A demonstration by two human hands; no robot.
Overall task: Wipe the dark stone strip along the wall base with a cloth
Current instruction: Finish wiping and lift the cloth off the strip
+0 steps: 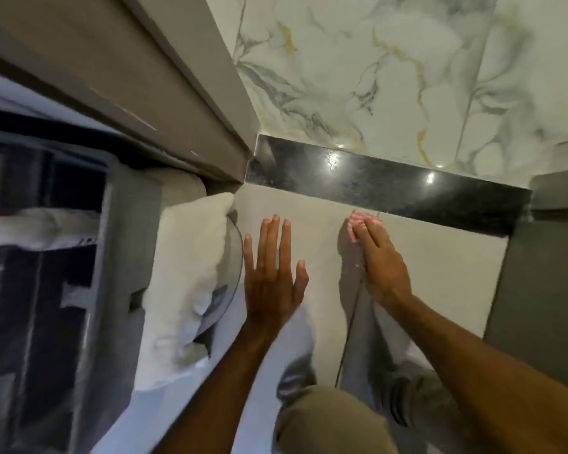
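Observation:
A glossy dark stone strip (387, 185) runs along the base of the marbled wall, from a door frame on the left to a grey panel on the right. My right hand (379, 260) holds a pink-and-white striped cloth (358, 224) at its fingertips, pressed to the pale floor just below the strip's lower edge. Most of the cloth is hidden under the fingers. My left hand (273, 270) hovers flat over the floor with fingers spread, holding nothing, to the left of the cloth and short of the strip.
A grey door frame (177, 93) slants down to the strip's left end. White towels (191, 276) bulge from grey shelving (63, 257) on the left. A grey panel (538, 290) bounds the right. My knee (328, 421) and feet are below.

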